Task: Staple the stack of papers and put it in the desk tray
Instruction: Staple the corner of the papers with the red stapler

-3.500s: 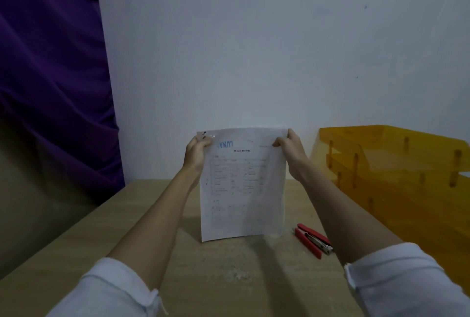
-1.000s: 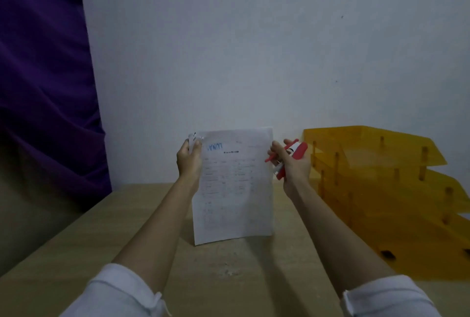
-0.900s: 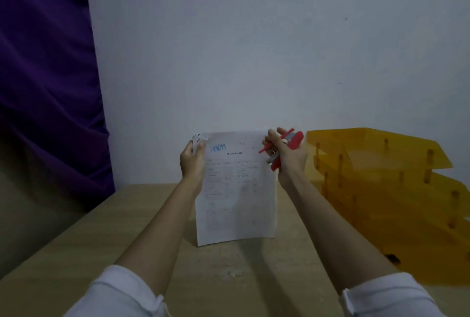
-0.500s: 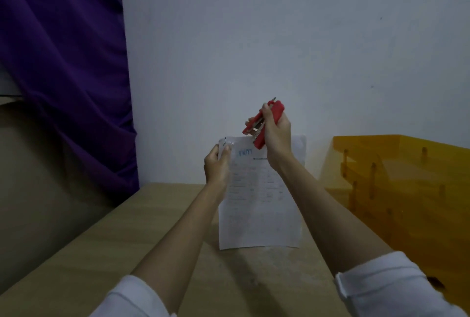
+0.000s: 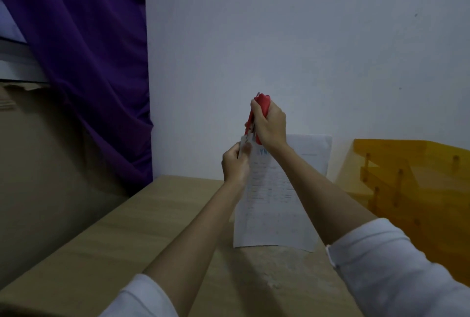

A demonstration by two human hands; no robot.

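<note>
A stack of white printed papers [image 5: 269, 205] stands upright with its bottom edge on the wooden desk [image 5: 142, 238]. My left hand [image 5: 235, 165] pinches the stack's top left corner. My right hand [image 5: 269, 124] is closed around a red stapler [image 5: 262, 109], held nearly vertical with its jaws pointing down onto that same corner, just above my left fingers. The orange stacked desk tray [image 5: 417, 184] stands to the right of the papers, against the wall.
A purple curtain [image 5: 84, 62] hangs at the left, beyond the desk's left edge. A pale wall [image 5: 279, 37] rises right behind the desk. The tray fills the desk's right side.
My right hand took the red stapler off the desk, raised it, and swung it across to the papers' top left corner; its jaws now sit on the corner. My view has turned left.
</note>
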